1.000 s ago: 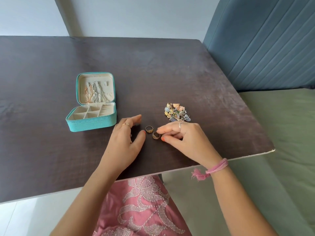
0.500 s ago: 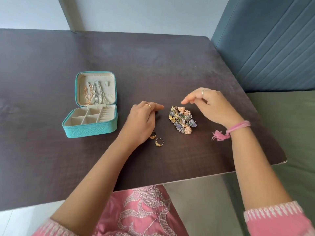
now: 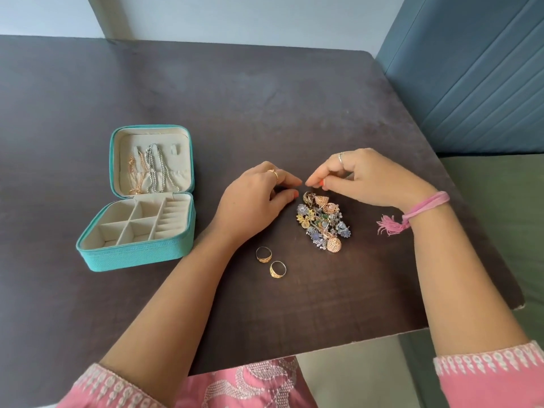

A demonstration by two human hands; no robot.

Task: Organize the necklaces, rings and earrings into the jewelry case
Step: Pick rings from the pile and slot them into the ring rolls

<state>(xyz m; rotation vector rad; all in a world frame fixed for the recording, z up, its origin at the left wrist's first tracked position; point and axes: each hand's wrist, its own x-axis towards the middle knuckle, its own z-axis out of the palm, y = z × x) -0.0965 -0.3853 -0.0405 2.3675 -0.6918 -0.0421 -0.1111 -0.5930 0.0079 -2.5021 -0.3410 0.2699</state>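
The teal jewelry case (image 3: pixel 132 257) lies open at the left of the table, its divided tray holding nothing I can see. Gold and silver necklaces (image 3: pixel 147 169) hang inside its lid. A mixed pile of earrings (image 3: pixel 322 222) sits at the table's middle. Two gold rings (image 3: pixel 263 254) (image 3: pixel 277 269) lie just in front of the pile, to its left. My left hand (image 3: pixel 256 204) rests on the table left of the pile, fingers loosely curled, tips at the pile's far end. My right hand (image 3: pixel 368 178) hovers over that far end, thumb and forefinger slightly apart with nothing seen between them.
The dark brown table (image 3: pixel 265 98) has bare surface behind and in front of the jewelry. Its right edge runs beside a blue padded bench back (image 3: pixel 471 69) and a green seat (image 3: pixel 515 201). The near edge is close to my lap.
Both hands left the two rings and moved up to the far end of the earring pile. In the last half second my right hand dropped closer to the pile, toward my left.
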